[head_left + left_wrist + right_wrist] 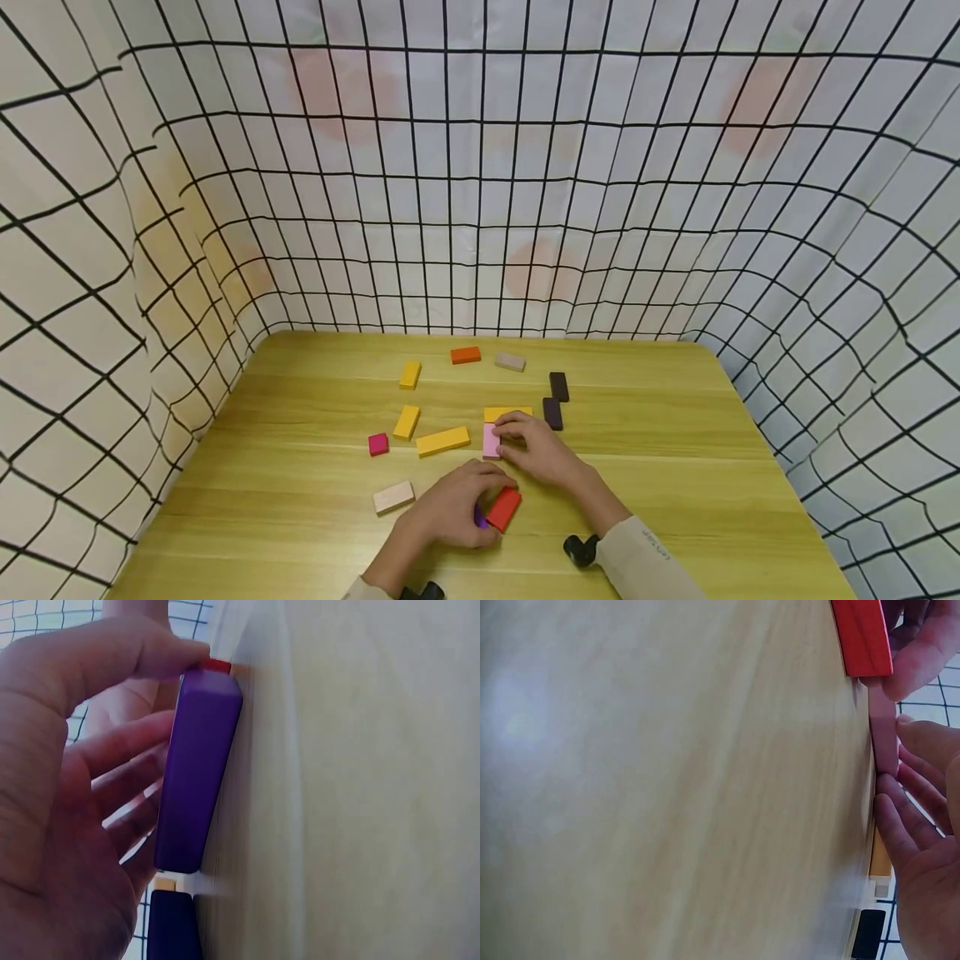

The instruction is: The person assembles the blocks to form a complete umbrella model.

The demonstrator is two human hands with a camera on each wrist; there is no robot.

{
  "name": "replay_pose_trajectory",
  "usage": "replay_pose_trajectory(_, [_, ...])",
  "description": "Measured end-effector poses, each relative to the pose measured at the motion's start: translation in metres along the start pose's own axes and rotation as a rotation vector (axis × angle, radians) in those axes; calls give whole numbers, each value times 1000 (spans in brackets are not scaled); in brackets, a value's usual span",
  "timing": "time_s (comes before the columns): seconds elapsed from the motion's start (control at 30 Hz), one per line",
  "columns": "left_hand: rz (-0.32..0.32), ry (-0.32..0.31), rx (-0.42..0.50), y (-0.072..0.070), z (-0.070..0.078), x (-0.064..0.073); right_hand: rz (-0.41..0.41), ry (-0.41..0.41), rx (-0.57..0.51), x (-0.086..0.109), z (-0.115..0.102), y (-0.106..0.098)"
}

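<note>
My left hand [459, 504] curls round a purple block [199, 772], its thumb at one end. A red block [504, 509] lies against that hand too, beside the purple one, which is mostly hidden from the head view. In the left wrist view a dark blue block [172, 924] lies below the purple one. My right hand [542, 450] holds a pink block [491, 442] between thumb and fingers, at the near side of a long yellow block [507, 413]. The pink block's right part is covered by the fingers.
Further left lie several yellow blocks [442, 442], a magenta block [378, 444] and a pale wooden block [393, 497]. Behind are an orange block [465, 356] and a beige block [510, 362]; two dark blocks [558, 387] lie right. Wire mesh [480, 200] borders the wooden table [675, 467].
</note>
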State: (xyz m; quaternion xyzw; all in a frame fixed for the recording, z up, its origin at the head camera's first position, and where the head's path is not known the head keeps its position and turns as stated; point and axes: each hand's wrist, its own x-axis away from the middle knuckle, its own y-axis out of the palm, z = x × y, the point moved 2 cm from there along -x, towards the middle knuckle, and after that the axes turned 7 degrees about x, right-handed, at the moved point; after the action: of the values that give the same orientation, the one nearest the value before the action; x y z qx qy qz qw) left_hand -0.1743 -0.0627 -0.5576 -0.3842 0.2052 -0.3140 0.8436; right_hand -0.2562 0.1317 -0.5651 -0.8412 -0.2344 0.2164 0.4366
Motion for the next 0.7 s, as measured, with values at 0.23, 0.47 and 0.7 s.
replay_pose_trajectory(0.23, [28, -36, 4, 3, 0, 3, 25, -24, 0, 1, 0, 0])
replay_pose_trajectory(0.47, [61, -7, 3, 1, 1, 9, 19, 11, -23, 1, 0, 0])
replay_pose_trajectory(0.7, [110, 43, -5, -4, 1, 10, 23, 37, -65, 2, -2, 1])
